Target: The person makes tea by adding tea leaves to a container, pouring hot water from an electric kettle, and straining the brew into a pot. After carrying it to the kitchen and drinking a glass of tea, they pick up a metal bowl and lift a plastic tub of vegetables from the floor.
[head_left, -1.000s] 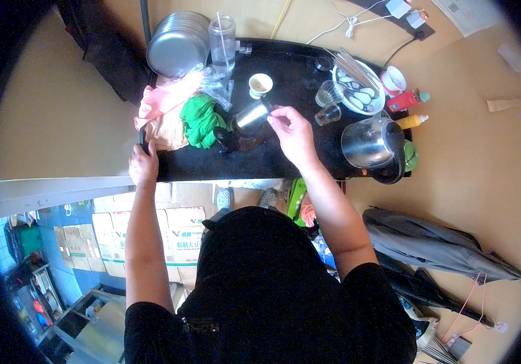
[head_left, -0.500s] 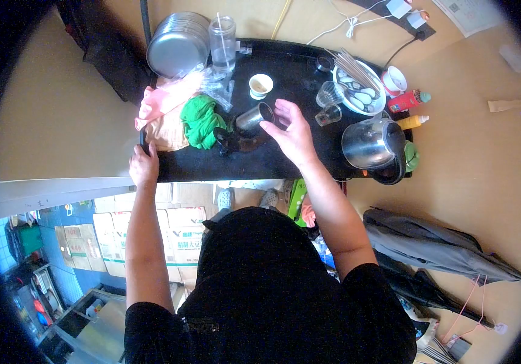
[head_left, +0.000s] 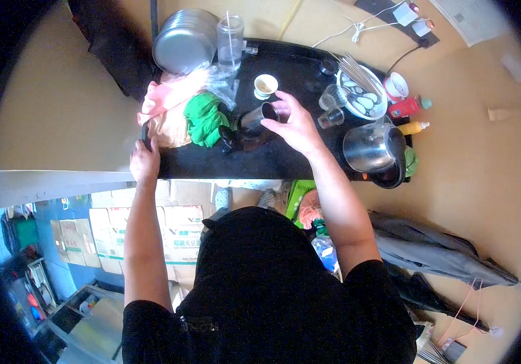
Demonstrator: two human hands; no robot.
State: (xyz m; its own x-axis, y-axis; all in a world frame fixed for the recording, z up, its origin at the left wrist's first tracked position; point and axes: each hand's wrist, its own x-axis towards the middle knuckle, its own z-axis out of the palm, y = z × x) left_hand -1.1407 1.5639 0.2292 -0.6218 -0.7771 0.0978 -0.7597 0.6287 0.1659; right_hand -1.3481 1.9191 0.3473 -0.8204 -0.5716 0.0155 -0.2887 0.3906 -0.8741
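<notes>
My left hand is closed on the left edge of the black table, beside a pink and peach cloth. At the middle of the table, my right hand has its thumb and fingers spread at the mouth of a metallic cup. Whether the fingers touch the rim is hard to tell. A black object lies left of the cup, next to a bunched green cloth. Above the cup stands a small white cup.
Metal plates and a clear jar stand at the back left. On the right are small glasses, a white bowl of spoons, a metal kettle, a red bottle and a yellow bottle.
My right hand has come slightly closer to the metallic cup's mouth, its fingers now beside the rim. The view has shifted a little; my left hand stays at the table edge.
</notes>
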